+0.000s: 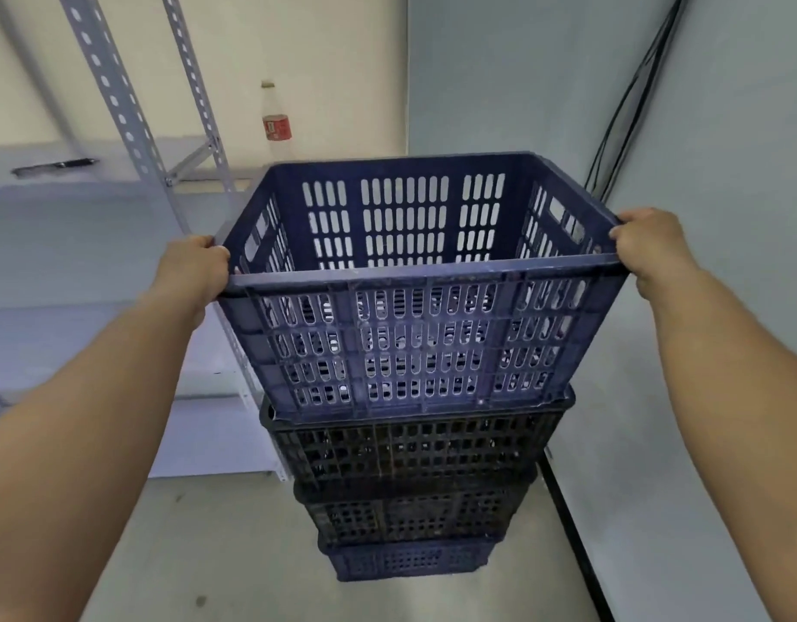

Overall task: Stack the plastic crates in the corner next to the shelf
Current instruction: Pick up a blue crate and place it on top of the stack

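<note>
Both hands, left hand (198, 267) and right hand (647, 244), clamp the blue crate (414, 325) rim; uneven lowering could jam it crooked on the stack (410, 482).

The top crate (414, 280) hides the insides of the stacked crates (410, 491) below; both forearms run off frame.

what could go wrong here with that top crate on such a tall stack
The stack is already several crates high, so a blue crate seated crooked could tip it. The left hand and right hand grip only the near rim corners, so it could tilt. Black cables on the right wall run close behind.
</note>
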The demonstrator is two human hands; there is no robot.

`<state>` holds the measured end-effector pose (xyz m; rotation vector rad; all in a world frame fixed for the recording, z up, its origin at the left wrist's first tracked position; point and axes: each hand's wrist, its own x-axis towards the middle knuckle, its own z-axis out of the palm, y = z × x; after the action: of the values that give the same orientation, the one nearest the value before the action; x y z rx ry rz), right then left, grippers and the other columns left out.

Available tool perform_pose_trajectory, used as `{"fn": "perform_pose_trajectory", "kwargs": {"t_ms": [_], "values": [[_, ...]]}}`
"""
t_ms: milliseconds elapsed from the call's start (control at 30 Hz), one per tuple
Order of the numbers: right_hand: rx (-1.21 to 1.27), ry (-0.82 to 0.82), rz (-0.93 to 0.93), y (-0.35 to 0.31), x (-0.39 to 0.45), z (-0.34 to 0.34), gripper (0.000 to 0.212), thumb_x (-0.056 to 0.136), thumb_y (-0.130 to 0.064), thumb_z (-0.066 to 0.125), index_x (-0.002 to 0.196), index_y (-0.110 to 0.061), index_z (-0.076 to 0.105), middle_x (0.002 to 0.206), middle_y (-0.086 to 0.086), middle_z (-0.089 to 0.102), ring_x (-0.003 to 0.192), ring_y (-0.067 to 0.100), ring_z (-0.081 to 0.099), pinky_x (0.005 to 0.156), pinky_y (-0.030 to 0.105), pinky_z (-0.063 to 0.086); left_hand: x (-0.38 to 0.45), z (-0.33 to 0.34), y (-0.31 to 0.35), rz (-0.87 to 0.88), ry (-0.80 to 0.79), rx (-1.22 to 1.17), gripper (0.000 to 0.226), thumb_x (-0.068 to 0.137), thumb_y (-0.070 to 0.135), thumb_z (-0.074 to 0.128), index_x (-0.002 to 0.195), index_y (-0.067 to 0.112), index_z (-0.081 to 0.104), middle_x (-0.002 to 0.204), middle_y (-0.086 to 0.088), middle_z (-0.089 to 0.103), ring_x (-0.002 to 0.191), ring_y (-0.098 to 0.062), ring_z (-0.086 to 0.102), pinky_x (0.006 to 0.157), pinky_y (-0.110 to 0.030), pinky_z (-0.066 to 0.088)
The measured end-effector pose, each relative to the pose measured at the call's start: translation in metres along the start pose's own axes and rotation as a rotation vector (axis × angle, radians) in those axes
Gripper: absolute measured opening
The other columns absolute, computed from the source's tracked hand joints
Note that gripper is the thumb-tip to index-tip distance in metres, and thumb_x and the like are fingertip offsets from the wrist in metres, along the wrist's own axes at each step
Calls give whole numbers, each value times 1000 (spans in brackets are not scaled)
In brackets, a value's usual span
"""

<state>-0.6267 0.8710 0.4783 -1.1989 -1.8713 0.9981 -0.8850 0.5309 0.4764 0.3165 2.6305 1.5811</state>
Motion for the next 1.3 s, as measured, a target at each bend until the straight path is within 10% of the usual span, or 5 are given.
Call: {"fn": "perform_pose_trajectory", "kwargs": {"t_ms": [267, 400, 767, 1300], "values": [[-379, -62, -62, -13, 38, -13, 21, 88, -4, 47, 74, 4, 60, 93, 22, 62, 81, 33, 54, 63, 31, 36, 29, -10, 21, 128, -49, 527, 36, 92, 24, 45, 118, 0, 55, 121, -25, 56, 103, -39, 53, 84, -40, 42], [-541, -160, -142, -38, 68, -5, 29, 96, -17, 41, 106, 3, 59, 124, 24, 57, 103, 35, 53, 77, 35, 38, 55, 5, 53, 205, -62, 684, 54, 96, 33, 41, 140, 2, 34, 146, -21, 38, 128, -39, 41, 100, -42, 35], [-771, -348, -91, -32, 112, 43, 32, 94, -7, 36, 126, -3, 36, 81, 14, 56, 71, 28, 58, 65, 35, 48, 120, 46, 32, 135, -139, 997, 18, 93, 8, 36, 110, 3, 34, 73, -11, 48, 63, -25, 48, 60, -36, 38], [-807, -309, -88, -33, 101, 45, 36, 93, -5, 36, 129, -8, 36, 84, 17, 60, 76, 33, 63, 67, 38, 51, 113, 45, 28, 158, -120, 960, 28, 94, 12, 28, 120, 5, 34, 85, -14, 50, 80, -35, 53, 68, -39, 40]]}}
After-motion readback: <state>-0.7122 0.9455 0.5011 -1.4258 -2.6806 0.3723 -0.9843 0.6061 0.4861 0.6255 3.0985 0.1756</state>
